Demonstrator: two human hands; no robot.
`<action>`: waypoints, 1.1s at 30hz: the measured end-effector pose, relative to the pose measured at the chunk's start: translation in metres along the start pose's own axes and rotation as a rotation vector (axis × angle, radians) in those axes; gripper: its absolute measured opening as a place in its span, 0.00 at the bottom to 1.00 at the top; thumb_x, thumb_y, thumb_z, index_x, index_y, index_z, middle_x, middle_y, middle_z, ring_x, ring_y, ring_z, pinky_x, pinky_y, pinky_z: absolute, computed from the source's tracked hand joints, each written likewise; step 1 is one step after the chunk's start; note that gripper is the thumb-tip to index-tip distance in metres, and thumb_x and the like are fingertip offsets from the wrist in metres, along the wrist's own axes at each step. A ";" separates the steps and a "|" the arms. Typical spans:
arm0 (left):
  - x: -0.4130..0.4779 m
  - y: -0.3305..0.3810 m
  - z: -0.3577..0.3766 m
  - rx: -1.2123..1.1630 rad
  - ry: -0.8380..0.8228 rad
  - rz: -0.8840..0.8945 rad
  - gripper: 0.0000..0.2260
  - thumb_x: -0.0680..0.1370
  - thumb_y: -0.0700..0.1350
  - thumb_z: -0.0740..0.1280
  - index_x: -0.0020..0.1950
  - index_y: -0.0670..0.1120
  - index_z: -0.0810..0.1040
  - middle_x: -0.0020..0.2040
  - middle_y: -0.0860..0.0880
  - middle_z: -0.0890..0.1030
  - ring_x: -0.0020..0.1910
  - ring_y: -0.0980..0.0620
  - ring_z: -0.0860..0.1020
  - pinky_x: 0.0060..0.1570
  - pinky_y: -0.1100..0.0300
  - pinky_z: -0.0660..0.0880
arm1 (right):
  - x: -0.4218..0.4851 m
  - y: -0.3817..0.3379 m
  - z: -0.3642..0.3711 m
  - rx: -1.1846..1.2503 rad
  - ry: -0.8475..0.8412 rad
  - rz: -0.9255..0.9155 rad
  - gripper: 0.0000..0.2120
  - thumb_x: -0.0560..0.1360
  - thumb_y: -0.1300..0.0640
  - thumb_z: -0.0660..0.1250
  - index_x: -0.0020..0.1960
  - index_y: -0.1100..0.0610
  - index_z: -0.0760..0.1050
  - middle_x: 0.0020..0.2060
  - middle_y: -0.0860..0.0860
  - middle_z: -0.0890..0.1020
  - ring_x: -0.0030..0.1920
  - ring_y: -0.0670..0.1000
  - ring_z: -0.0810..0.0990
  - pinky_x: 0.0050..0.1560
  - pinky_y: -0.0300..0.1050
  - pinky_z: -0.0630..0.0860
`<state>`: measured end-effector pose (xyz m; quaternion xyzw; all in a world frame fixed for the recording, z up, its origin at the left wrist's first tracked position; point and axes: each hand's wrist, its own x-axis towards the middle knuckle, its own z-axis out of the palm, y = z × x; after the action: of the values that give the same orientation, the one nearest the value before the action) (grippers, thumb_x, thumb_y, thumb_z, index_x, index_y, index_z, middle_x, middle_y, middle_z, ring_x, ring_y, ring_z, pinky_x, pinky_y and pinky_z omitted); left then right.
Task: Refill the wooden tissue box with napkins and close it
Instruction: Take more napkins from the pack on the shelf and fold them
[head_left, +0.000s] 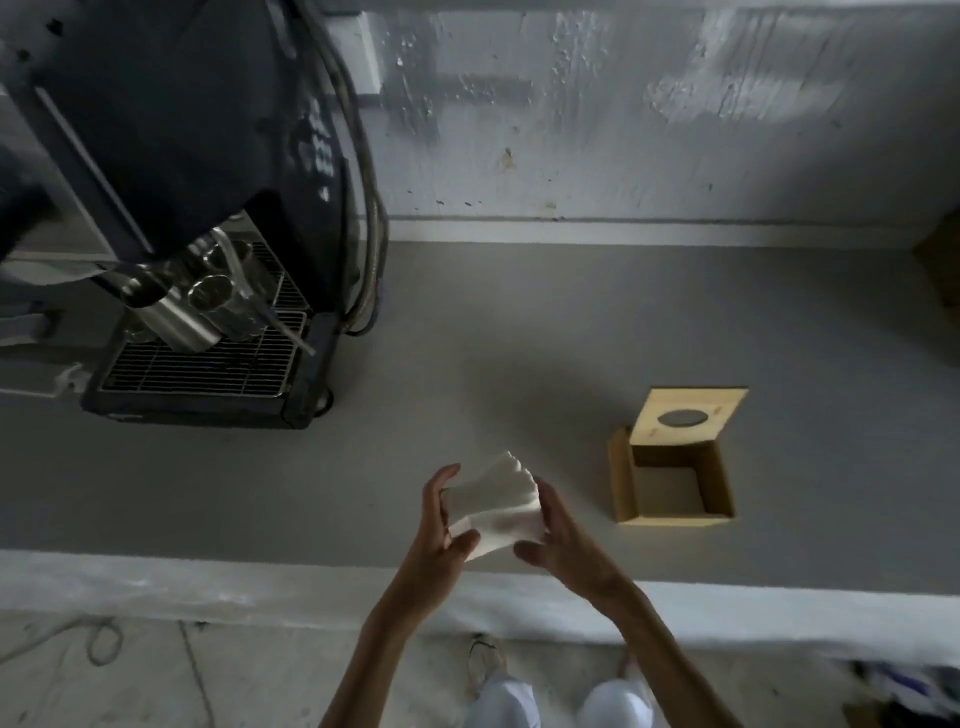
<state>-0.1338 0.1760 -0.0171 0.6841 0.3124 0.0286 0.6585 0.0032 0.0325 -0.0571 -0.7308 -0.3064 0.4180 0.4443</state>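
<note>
A stack of white napkins (493, 506) is held between both hands above the grey counter, near its front edge; the stack's far end fans out. My left hand (439, 530) grips its left side and my right hand (558, 535) grips its right side. To the right stands the wooden tissue box (621, 478), open, with its inside bare. Its hinged lid (685, 415), with an oval slot, is tilted back on the far side. The napkins are left of the box and apart from it.
A black espresso machine (197, 208) with metal cups and a drip grate fills the left back of the grey counter (467, 322). A white wall runs behind. A brown object (943, 260) shows at the right edge. Floor and my legs lie below the counter edge.
</note>
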 end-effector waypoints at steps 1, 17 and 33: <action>-0.005 0.006 0.011 0.015 -0.048 -0.017 0.33 0.75 0.31 0.63 0.71 0.58 0.55 0.65 0.57 0.68 0.62 0.65 0.71 0.61 0.64 0.72 | -0.015 0.004 -0.010 0.053 -0.024 0.022 0.40 0.70 0.68 0.73 0.73 0.50 0.55 0.65 0.46 0.72 0.64 0.43 0.74 0.61 0.39 0.75; 0.056 0.079 0.318 0.378 -0.269 0.303 0.25 0.75 0.36 0.64 0.65 0.57 0.62 0.58 0.52 0.73 0.57 0.56 0.74 0.58 0.59 0.75 | -0.172 0.099 -0.271 -0.248 0.615 0.088 0.30 0.66 0.63 0.76 0.60 0.40 0.71 0.55 0.39 0.79 0.54 0.43 0.77 0.50 0.32 0.71; 0.124 0.033 0.403 0.739 -0.224 0.330 0.30 0.72 0.35 0.68 0.71 0.46 0.62 0.70 0.44 0.62 0.71 0.48 0.62 0.71 0.53 0.65 | -0.156 0.180 -0.320 -0.494 0.425 -0.012 0.49 0.71 0.55 0.73 0.79 0.49 0.42 0.79 0.46 0.49 0.78 0.47 0.47 0.74 0.41 0.53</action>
<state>0.1602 -0.1205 -0.0860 0.9141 0.1144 -0.0549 0.3851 0.2276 -0.2959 -0.0858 -0.8857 -0.3029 0.1665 0.3101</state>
